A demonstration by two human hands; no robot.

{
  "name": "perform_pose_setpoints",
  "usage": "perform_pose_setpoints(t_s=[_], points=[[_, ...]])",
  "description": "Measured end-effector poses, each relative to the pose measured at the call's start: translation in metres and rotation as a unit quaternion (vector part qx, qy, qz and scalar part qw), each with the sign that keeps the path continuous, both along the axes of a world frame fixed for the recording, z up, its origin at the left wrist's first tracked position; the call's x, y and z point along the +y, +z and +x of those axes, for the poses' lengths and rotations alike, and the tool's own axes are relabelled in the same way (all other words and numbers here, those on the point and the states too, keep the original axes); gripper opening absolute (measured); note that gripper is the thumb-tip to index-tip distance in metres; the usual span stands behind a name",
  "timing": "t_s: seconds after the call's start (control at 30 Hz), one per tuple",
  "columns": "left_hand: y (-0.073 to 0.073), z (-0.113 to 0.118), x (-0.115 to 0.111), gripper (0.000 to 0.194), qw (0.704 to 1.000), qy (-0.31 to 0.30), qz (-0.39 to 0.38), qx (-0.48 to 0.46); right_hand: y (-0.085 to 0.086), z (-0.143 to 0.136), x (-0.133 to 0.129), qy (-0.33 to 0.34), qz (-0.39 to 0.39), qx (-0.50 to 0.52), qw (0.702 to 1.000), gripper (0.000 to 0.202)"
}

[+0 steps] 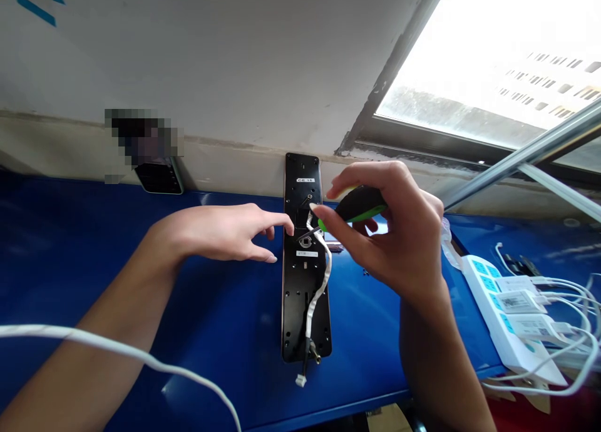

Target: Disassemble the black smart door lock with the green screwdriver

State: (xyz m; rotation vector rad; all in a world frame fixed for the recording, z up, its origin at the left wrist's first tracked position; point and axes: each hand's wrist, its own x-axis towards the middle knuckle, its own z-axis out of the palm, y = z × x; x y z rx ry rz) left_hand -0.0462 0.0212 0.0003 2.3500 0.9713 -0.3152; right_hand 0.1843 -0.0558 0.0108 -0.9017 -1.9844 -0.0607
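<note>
A long black panel (pixel 293 313) with screw holes, small labels and a round fitting lies on the blue table, its far end by the wall. My right hand (pixel 399 225) grips a screwdriver (pixel 359 205) with a black and green handle; its shaft slants down to the panel just above the round fitting. Along the panel's right side runs a white-wrapped cable (pixel 322 285), ending in a white connector past the near edge. My left hand (pixel 239 231) has its fingers apart, the index fingertip at the panel's left edge and the thumb free.
On the right, a white power strip (pixel 483 294) carries several plugged-in chargers and white cords. A phone-like device (pixel 162 176) leans against the wall at left. A white cable (pixel 154 360) crosses over my left forearm. A window and metal bars stand at upper right.
</note>
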Motion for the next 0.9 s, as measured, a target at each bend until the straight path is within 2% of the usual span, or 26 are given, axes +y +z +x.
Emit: perform_pose_setpoints(t_s=[0.2,0.4,0.57,0.77,0.9], points=[[-0.0013,-0.0003,0.0009,0.056,1.000,-0.002,-0.003,-0.002,0.0017,0.0005,-0.0011,0.025,-0.028,0.003,0.999,0.047],[-0.0008,0.0008,0.0013,0.054,1.000,0.000,-0.002,-0.003,-0.0003,0.0013,0.0001,-0.006,-0.027,0.006,1.000,0.039],[-0.0001,0.0001,0.0006,0.054,1.000,0.001,0.000,0.002,0.0027,-0.0003,-0.0016,0.023,-0.036,0.009,0.999,0.047],[-0.0005,0.0015,0.0004,0.052,1.000,0.001,-0.001,-0.004,0.0020,0.0017,-0.0024,-0.012,-0.028,0.001,1.000,0.036],[-0.0020,0.0016,0.0010,0.051,1.000,0.004,0.002,-0.021,0.0049,0.0017,-0.0046,-0.012,-0.060,-0.005,0.998,0.044]])
